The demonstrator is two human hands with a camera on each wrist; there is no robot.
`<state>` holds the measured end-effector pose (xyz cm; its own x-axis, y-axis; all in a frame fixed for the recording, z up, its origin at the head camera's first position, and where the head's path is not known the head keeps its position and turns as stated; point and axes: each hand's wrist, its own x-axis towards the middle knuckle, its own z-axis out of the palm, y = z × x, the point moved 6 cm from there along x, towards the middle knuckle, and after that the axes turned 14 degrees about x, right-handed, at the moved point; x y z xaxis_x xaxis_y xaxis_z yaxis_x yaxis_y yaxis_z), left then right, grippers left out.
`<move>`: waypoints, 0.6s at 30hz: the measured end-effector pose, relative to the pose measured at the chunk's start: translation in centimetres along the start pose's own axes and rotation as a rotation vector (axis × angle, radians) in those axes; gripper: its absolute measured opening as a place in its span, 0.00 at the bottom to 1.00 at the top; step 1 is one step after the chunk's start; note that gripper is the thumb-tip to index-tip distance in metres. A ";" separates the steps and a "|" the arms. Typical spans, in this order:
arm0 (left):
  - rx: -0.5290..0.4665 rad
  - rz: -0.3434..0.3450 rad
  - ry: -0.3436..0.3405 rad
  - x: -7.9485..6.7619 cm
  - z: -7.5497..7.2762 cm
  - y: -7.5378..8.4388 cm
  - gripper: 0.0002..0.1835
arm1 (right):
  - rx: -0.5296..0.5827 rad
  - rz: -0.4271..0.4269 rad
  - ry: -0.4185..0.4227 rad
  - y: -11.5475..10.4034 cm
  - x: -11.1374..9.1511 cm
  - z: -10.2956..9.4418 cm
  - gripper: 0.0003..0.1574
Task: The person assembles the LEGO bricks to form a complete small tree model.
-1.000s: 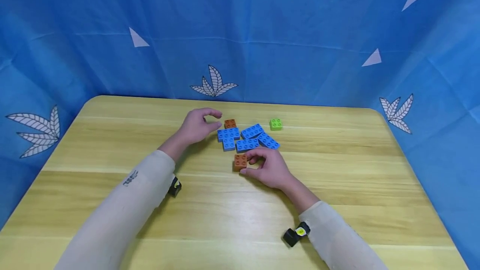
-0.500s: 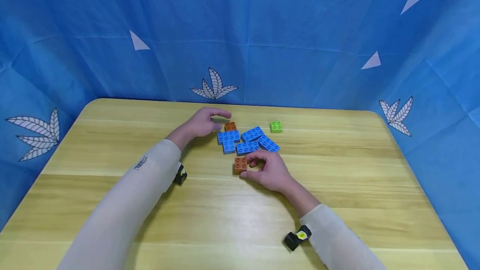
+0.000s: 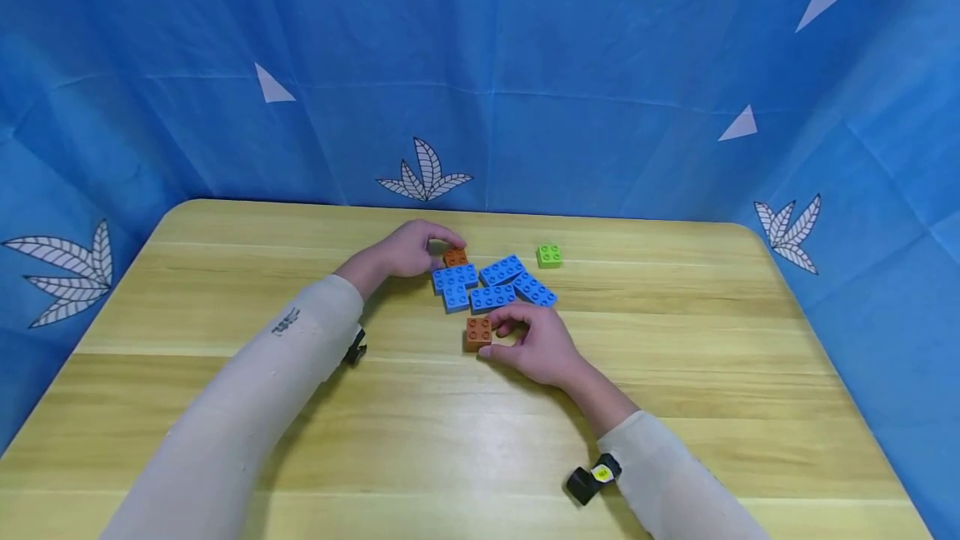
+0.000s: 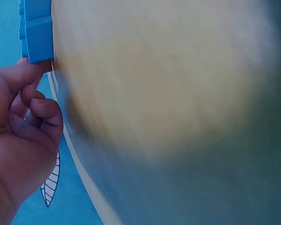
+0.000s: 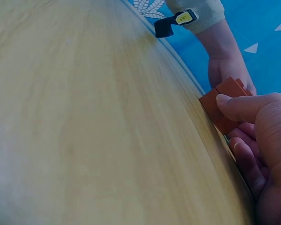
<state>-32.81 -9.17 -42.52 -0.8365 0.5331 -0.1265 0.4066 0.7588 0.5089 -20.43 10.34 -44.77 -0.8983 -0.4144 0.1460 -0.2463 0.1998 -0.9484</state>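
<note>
My left hand (image 3: 408,250) pinches a small brown building brick (image 3: 455,257) behind the blue bricks, thumb at its left side and index finger over its far side. In the left wrist view that brown brick (image 4: 48,65) is mostly hidden by the fingers and a blue brick (image 4: 39,37). My right hand (image 3: 542,346) grips a stack of two brown bricks (image 3: 478,335) closer to me, thumb on the near side and index finger on the far side. A seam between the stacked bricks (image 5: 223,104) shows in the right wrist view.
Several blue bricks (image 3: 492,297) lie between the hands and the far edge, two of them touching in a T shape (image 3: 455,277). A green brick (image 3: 549,256) stands apart to their right. A blue curtain (image 3: 600,90) hangs behind the wooden table (image 3: 420,440).
My left hand has reached to the right and closed its thumb and index finger on the far brown brick. My right hand stays in place with its brown bricks.
</note>
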 end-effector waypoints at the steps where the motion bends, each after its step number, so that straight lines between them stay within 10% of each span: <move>1: 0.004 -0.001 0.006 -0.1 0.0 0.0 0.23 | 0.001 0.001 0.000 0.0 0.0 0.0 0.21; 18: 0.049 0.007 0.023 -0.6 0.2 -0.1 0.22 | -0.008 0.000 0.003 -0.1 -0.1 0.0 0.21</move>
<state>-32.32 -9.48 -42.63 -0.8417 0.5299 -0.1035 0.4293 0.7731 0.4669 -20.31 10.39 -44.72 -0.8996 -0.4113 0.1468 -0.2490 0.2070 -0.9461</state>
